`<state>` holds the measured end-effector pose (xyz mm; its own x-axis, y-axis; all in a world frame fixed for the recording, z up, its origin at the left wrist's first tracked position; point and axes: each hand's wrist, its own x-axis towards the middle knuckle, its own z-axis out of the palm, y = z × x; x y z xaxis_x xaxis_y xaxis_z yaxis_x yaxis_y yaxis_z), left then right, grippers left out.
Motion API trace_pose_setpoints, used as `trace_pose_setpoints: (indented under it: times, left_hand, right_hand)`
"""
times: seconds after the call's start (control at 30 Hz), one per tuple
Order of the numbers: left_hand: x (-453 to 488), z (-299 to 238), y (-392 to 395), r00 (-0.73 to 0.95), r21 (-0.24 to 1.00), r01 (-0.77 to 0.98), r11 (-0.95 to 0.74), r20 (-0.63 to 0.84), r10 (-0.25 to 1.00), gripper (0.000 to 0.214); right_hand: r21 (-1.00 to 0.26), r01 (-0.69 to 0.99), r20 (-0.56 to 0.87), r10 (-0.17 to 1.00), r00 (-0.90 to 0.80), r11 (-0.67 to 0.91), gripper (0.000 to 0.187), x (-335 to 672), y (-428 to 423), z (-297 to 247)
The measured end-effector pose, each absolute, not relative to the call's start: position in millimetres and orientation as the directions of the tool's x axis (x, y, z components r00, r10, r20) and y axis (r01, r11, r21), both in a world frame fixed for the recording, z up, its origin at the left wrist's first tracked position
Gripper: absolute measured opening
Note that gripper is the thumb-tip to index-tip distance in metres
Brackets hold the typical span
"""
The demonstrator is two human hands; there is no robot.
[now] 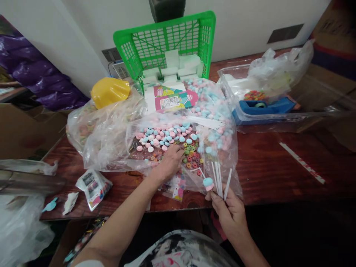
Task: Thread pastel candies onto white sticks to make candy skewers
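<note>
My left hand (171, 160) reaches down into the small ring-shaped candies (191, 152), its fingers drawn together. Whatever lies between its fingertips is hidden. Several thin white sticks (217, 176) stand up from my right hand (229, 211), which is closed around their lower ends. At the same hand's fingertips is a blue and pink candy piece (208, 183), with a thin white stick end rising from it. Pink, blue and white round candies (164, 135) lie spread on clear plastic just beyond my left hand.
A green basket (164, 26) with white boxes stands behind a colourful printed card (172, 98). More white sticks (205, 121) lie on the candy bag. At right is a clear tray with a blue tape dispenser (264, 107); at left, a yellow scoop (109, 92) and small packet (93, 187).
</note>
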<state>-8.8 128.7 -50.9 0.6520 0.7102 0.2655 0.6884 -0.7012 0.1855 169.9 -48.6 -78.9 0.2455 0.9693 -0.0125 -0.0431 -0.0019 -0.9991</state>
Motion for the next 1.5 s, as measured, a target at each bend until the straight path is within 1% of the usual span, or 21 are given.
trace_pose_setpoints:
  times: [0.13,0.2,0.33,0.4,0.47,0.53,0.67,0.7,0.77,0.83,0.87,0.9,0.97,1.03,1.1,1.2,1.3,1.37,1.4,1.43,1.5]
  left_hand:
    - [-11,-47,126,0.718,0.167,0.586,-0.793,0.347,0.603,0.02]
    - [-12,-47,126,0.755,0.152,0.543,-0.826,0.342,0.559,0.022]
    - [-9,-47,124,0.768,0.137,0.559,-0.818,0.286,0.573,0.019]
    - [-9,-47,122,0.761,0.147,0.578,-0.803,0.257,0.595,0.023]
    - [-11,-48,120,0.76,0.196,0.572,-0.797,0.24,0.604,0.027]
    - [-14,-50,120,0.754,0.278,0.547,-0.79,0.245,0.609,0.028]
    - [-16,-48,118,0.672,0.44,0.521,-0.732,0.317,0.669,0.025]
    - [-15,-45,115,0.617,0.514,0.508,-0.692,0.343,0.708,0.024]
    - [-12,-35,105,0.474,0.732,0.414,-0.54,0.333,0.815,0.023]
    - [-8,-23,91,0.362,0.93,0.22,-0.293,0.201,0.91,0.022]
    - [-7,-17,83,0.335,0.98,0.111,-0.167,0.122,0.934,0.022]
    - [-6,-13,76,0.319,0.998,0.011,-0.069,0.061,0.946,0.021]
    - [-4,-8,63,0.292,0.99,-0.138,0.022,0.019,0.956,0.02]
    - [-5,-7,54,0.257,0.977,-0.213,-0.003,0.059,0.965,0.021]
    - [-7,-9,48,0.219,0.975,-0.2,-0.099,0.143,0.965,0.019]
    - [-12,-12,42,0.177,0.951,-0.017,-0.307,0.306,0.936,0.014]
    - [-16,-16,36,0.209,0.822,0.182,-0.54,0.504,0.838,0.011]
    - [-18,-20,32,0.237,0.743,0.226,-0.63,0.585,0.776,0.014]
    - [-19,-23,31,0.236,0.742,0.22,-0.634,0.59,0.772,0.017]
    - [-20,-25,31,0.214,0.771,0.194,-0.607,0.57,0.793,0.019]
    - [-22,-29,30,0.16,0.88,0.072,-0.469,0.454,0.876,0.026]
  right_hand:
    - [-0.994,-0.112,-0.031,0.961,0.273,-0.001,0.018,169,-44,-70]
    - [-0.987,-0.159,-0.05,0.952,0.302,-0.002,0.018,168,-41,-64]
    - [-0.978,-0.205,-0.089,0.949,0.302,-0.027,0.018,166,-38,-59]
    - [-0.978,-0.206,-0.093,0.948,0.305,-0.03,0.018,166,-38,-60]
    - [-0.983,-0.185,-0.079,0.948,0.307,-0.022,0.018,166,-39,-61]
    - [-0.989,-0.149,-0.064,0.95,0.306,-0.019,0.016,166,-39,-62]
    - [-0.996,-0.093,-0.035,0.951,0.308,-0.006,0.014,167,-40,-66]
    - [-0.997,-0.082,-0.024,0.952,0.306,0.001,0.014,167,-41,-67]
    - [-0.998,-0.063,-0.003,0.958,0.286,0.016,0.014,165,-44,-67]
    - [-0.999,-0.042,0.02,0.97,0.242,0.031,0.013,164,-47,-65]
    - [-0.999,-0.026,0.03,0.977,0.211,0.037,0.013,163,-48,-62]
    - [-0.999,-0.005,0.039,0.984,0.177,0.04,0.013,161,-49,-58]
    - [-0.996,0.064,0.066,0.991,0.115,0.058,0.012,160,-49,-48]
    - [-0.983,0.16,0.099,0.993,0.062,0.089,0.012,159,-49,-39]
    - [-0.962,0.248,0.128,0.991,0.03,0.117,0.013,159,-48,-33]
    - [-0.935,0.334,0.136,0.99,0.028,0.119,0.014,157,-49,-32]
    - [-0.913,0.392,0.146,0.988,0.052,0.115,0.014,152,-52,-34]
    - [-0.898,0.42,0.17,0.984,0.06,0.13,0.014,147,-55,-33]
    - [-0.893,0.426,0.183,0.982,0.055,0.143,0.014,144,-56,-33]
    - [-0.89,0.427,0.196,0.98,0.043,0.159,0.015,142,-57,-32]
    - [-0.889,0.413,0.218,0.976,0.008,0.195,0.015,138,-58,-31]
